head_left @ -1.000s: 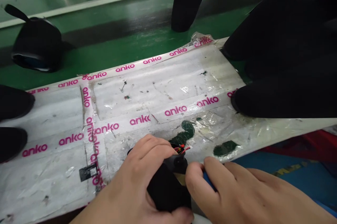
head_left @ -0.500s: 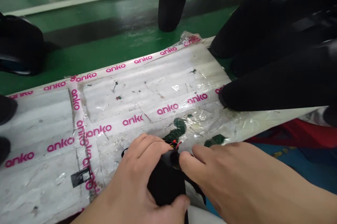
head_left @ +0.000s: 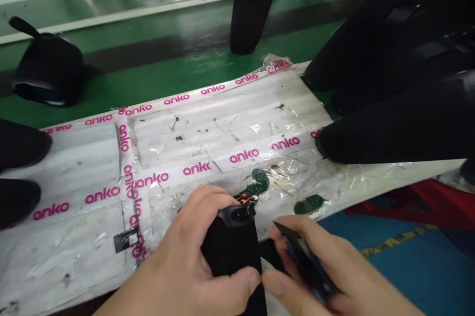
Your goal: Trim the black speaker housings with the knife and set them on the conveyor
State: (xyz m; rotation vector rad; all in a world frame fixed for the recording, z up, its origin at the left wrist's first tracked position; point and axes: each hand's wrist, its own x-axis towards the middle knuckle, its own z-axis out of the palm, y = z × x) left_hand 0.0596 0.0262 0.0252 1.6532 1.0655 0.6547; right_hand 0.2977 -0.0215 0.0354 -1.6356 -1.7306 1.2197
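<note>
My left hand [head_left: 185, 266] is wrapped round a black tapered plastic housing [head_left: 232, 247] at the near edge of the bench. Its far end shows a round opening with short red and yellow wires [head_left: 247, 199] sticking out. My right hand [head_left: 326, 276] sits just right of the housing, fingers closed on a thin dark card-like strip with a blue part [head_left: 300, 256]. The right thumb nearly meets the left thumb below the housing.
The bench top is white sheet [head_left: 230, 123] taped with pink "anko" tape. Several black housings [head_left: 401, 123] lie at the right, more at the left edge [head_left: 18, 143], one upright [head_left: 252, 4] on the green conveyor, a black part [head_left: 48, 68] far left.
My right hand has pulled back from the housing's opening toward me and now shows the dark strip in its fingers. The left hand has kept its grip on the housing.
</note>
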